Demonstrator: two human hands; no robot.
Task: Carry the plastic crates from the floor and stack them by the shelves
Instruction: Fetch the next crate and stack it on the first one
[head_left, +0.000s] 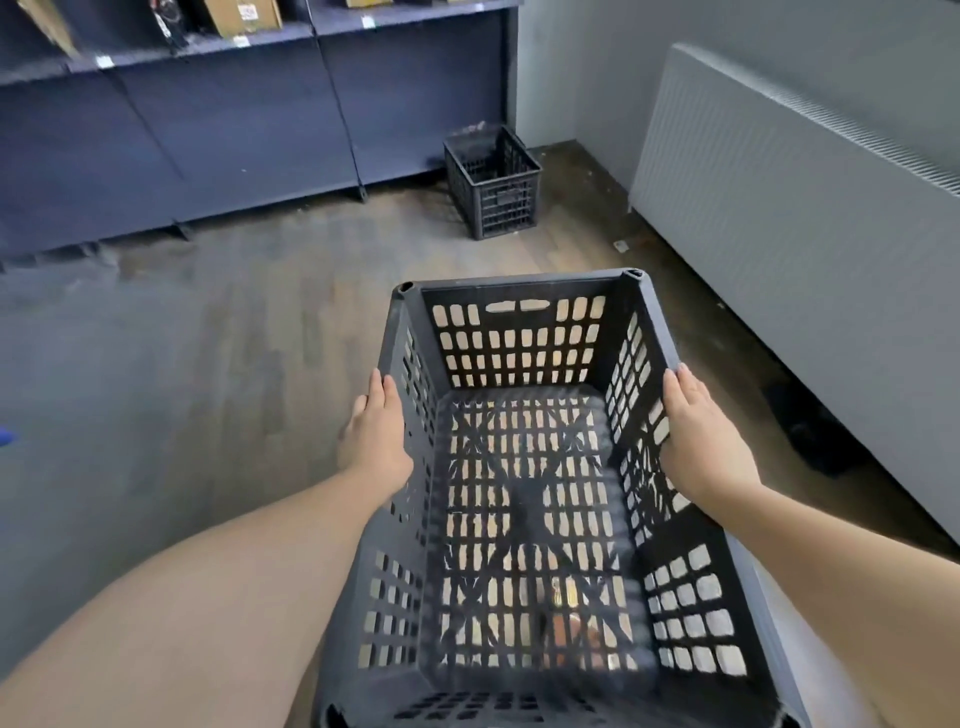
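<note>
Wood floor (218, 332); second crate (493, 182) by shelves (208, 135); hands grip carried crate (524, 509).

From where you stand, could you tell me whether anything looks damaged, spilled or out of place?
Nothing is damaged or spilled. The carried crate is empty and level between the left hand and right hand. The floor crate sits slightly askew to the shelves.

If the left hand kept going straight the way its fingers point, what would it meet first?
Nothing close: the left hand, flat on the held crate, points across bare floor. First in line is probably the second crate by the shelves, though depth is unclear.
</note>
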